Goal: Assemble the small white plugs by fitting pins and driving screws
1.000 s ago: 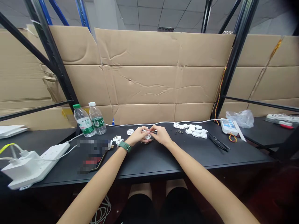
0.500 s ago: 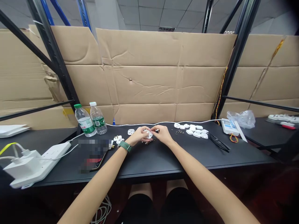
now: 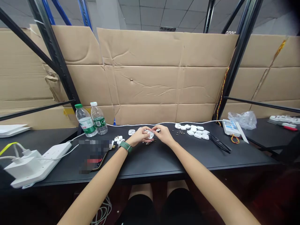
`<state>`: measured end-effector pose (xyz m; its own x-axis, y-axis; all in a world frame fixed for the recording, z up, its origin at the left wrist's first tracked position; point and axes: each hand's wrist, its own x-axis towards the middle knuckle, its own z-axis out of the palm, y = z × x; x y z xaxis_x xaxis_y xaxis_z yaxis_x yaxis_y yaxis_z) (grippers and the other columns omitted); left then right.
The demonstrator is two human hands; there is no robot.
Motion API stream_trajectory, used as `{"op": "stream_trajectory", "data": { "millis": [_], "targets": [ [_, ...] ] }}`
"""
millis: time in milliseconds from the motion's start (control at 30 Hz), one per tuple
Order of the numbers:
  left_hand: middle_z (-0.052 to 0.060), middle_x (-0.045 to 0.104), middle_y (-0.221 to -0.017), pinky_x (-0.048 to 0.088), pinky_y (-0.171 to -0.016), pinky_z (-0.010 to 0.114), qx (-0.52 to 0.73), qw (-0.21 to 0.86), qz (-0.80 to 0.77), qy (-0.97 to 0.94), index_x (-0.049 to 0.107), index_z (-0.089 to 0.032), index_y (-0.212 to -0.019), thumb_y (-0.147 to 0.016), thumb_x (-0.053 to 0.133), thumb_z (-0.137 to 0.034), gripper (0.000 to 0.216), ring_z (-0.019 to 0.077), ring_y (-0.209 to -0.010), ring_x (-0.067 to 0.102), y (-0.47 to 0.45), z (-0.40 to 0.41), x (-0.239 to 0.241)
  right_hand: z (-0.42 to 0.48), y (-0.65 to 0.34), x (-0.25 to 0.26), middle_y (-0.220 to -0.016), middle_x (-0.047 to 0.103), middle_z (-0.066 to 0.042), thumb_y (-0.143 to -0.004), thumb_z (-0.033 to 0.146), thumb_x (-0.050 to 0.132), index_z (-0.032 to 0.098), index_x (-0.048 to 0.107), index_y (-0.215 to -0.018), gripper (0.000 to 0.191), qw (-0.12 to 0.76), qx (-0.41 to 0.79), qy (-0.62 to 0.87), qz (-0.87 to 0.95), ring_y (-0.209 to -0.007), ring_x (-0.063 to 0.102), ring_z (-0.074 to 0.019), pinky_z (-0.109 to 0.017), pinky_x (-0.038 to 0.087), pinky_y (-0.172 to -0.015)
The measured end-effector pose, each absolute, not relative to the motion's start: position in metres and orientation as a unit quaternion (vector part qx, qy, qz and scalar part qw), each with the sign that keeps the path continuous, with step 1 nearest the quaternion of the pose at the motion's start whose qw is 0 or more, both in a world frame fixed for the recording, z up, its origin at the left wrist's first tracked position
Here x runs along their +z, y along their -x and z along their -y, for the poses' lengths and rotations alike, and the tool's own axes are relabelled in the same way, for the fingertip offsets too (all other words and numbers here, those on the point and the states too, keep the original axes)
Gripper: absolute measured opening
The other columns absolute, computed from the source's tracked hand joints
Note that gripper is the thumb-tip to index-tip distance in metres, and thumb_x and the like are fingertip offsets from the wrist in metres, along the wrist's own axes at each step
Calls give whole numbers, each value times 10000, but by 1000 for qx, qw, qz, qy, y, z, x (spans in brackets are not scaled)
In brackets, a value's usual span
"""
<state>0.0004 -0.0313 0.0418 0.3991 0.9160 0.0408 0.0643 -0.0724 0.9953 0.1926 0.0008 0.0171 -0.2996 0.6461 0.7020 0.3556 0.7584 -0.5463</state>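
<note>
Nearest to us are two legs in dark clothing (image 3: 161, 206), with a coil of pale cable (image 3: 103, 210) on the floor to their left. Above them runs the front edge of the black tabletop (image 3: 154, 162). On its left side we see a white power strip (image 3: 57, 151) with a bulky white adapter (image 3: 23, 164) plugged in, and beside it a dark item (image 3: 96, 156) blurred by pixelation.

Further in, the left hand (image 3: 140, 137), with a green band (image 3: 126, 146) at its wrist, grasps a white plastic piece (image 3: 150, 135) just above the tabletop, in front of the seated person. The right hand (image 3: 163, 135) has its thumb and fingers drawn together at that piece's right side; we cannot tell whether they pinch anything. Under the hands lie small metal parts (image 3: 149, 142).

Left of them we find a few white plugs (image 3: 119, 139); to the right, screws (image 3: 180, 133), a cluster of white covers (image 3: 198, 135) and a black-handled tool (image 3: 219, 144). Farther back stand two bottles (image 3: 85, 122), a white cable (image 3: 199, 122) and a white device (image 3: 231, 128) near a clear plastic bag (image 3: 243, 120). Behind everything we see creased cardboard (image 3: 145, 90) between dark metal posts (image 3: 231, 72).
</note>
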Motion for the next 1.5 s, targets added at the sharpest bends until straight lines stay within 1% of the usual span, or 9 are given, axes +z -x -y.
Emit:
{"op": "stream_trajectory", "data": {
  "millis": [133, 333, 533, 667, 800, 1033, 1233, 1400, 1500],
  "targets": [
    [103, 735, -931, 612, -827, 414, 385, 554, -388, -628, 554, -163, -1101, -783, 785, -260, 406, 265, -874, 764, 0, 32, 43, -3, -193, 15, -901, 720, -32, -851, 138, 622, 207, 704, -889, 114, 502, 115, 296, 805, -854, 651, -178, -294, 485, -798],
    [105, 733, -956, 600, -871, 444, 385, 554, -385, -629, 566, -168, -1107, -777, 787, -255, 407, 263, -893, 760, 0, 32, 43, -5, -194, 13, -898, 704, -32, -848, 143, 618, 202, 679, -884, 92, 502, 108, 296, 805, -861, 643, -176, -290, 483, -799],
    [122, 717, -1047, 596, -886, 430, 379, 565, -380, -627, 576, -169, -1251, -778, 795, -265, 530, 257, -925, 752, 1, 32, 43, -2, -194, 17, -923, 724, -38, -846, 136, 619, 201, 702, -918, 128, 511, 133, 321, 786, -891, 659, -183, -302, 489, -830],
    [130, 716, -1061, 601, -861, 406, 374, 560, -387, -630, 617, -158, -1194, -769, 807, -287, 483, 255, -910, 753, 2, 31, 42, -2, -194, 18, -975, 737, -50, -890, 172, 623, 212, 733, -956, 134, 500, 146, 324, 790, -927, 667, -190, -317, 493, -861],
    [131, 724, -1072, 602, -817, 396, 360, 548, -400, -640, 612, -171, -1198, -757, 822, -344, 519, 263, -895, 754, 4, 31, 43, -5, -195, 15, -980, 734, -50, -899, 144, 614, 213, 740, -971, 161, 488, 142, 333, 794, -933, 664, -188, -323, 494, -880],
    [143, 726, -1048, 600, -805, 410, 344, 543, -401, -653, 630, -151, -1180, -737, 827, -379, 535, 294, -954, 736, 3, 34, 48, -6, -201, 14, -945, 716, -53, -911, 159, 620, 219, 755, -956, 155, 462, 86, 331, 819, -886, 652, -186, -310, 490, -823],
    [157, 715, -1111, 592, -835, 421, 340, 556, -393, -649, 613, -143, -1219, -782, 795, -330, 510, 298, -987, 728, 0, 36, 48, -1, -204, 18, -922, 700, -48, -889, 160, 623, 226, 746, -922, 143, 446, 58, 350, 822, -870, 648, -185, -298, 486, -788],
    [146, 717, -1054, 568, -926, 457, 380, 575, -395, -608, 585, -138, -1183, -756, 814, -243, 495, 267, -912, 752, 0, 33, 44, -3, -203, 18, -908, 704, -43, -868, 142, 600, 210, 699, -897, 123, 478, 66, 335, 809, -854, 645, -186, -304, 489, -798],
    [130, 719, -1033, 562, -946, 468, 397, 576, -398, -594, 566, -149, -1137, -749, 810, -202, 461, 265, -890, 758, 0, 33, 44, -3, -202, 17, -889, 712, -30, -851, 148, 603, 208, 678, -884, 102, 492, 76, 328, 803, -834, 646, -182, -295, 483, -779]
  ]
}}
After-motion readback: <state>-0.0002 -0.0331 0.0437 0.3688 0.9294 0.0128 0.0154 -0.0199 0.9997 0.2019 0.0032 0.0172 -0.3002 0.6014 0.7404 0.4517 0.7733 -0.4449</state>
